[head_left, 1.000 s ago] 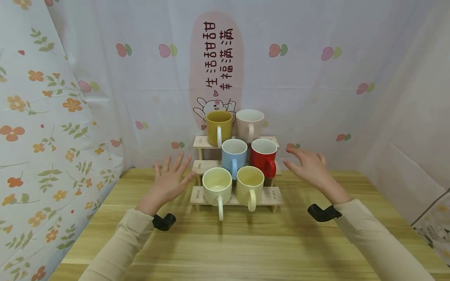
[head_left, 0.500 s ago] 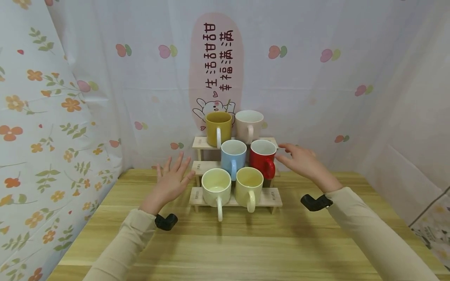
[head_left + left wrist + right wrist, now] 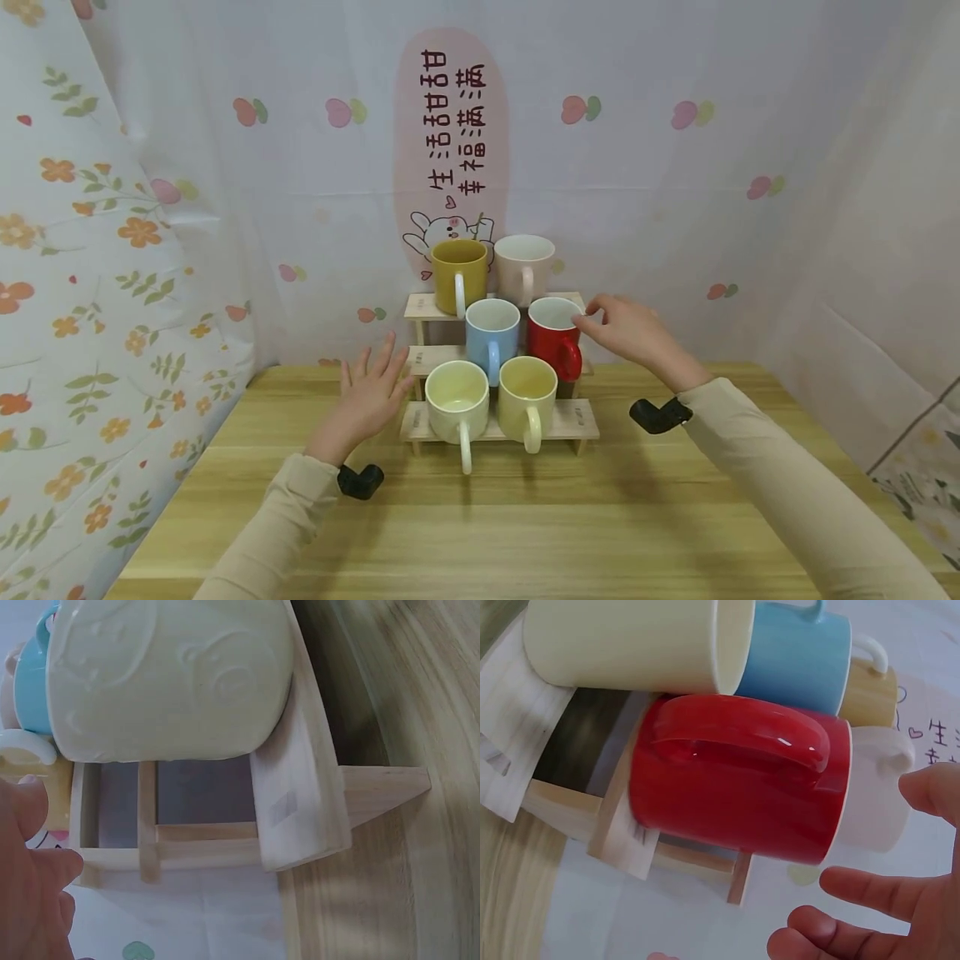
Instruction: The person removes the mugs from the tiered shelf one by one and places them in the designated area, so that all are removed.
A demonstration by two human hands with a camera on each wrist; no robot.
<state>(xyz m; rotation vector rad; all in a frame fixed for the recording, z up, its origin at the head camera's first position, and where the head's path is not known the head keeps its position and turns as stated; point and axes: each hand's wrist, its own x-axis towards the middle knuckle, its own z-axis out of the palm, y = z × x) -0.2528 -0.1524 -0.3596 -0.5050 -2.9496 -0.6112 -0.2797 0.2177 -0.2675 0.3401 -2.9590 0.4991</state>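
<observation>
My right hand [image 3: 628, 332] reaches to the rim of the red mug [image 3: 735, 784]; thumb and fingers stand apart there, holding nothing. That mug sits on the middle step of a wooden rack [image 3: 433, 358], beside a light blue mug [image 3: 489, 332]. On the lowest step are a pale cream-green mug [image 3: 454, 408] and a pale yellow mug [image 3: 517, 406]. The top step carries a mustard mug [image 3: 448, 279] with a white handle and a pale pink mug [image 3: 517, 279]. Left of the rack, my left hand [image 3: 366, 402] hovers with fingers spread, holding nothing.
The rack stands on a wood-grain table [image 3: 480, 533]. A printed white cloth [image 3: 315, 167] hangs close behind, and a floral cloth [image 3: 97, 333] closes off the left side. Black wrist cameras [image 3: 360, 482] jut inward below both hands.
My right hand has moved left, from beside the rack to the red mug's rim. My left hand stays nearly in place, fingers spread. The head view has shifted slightly.
</observation>
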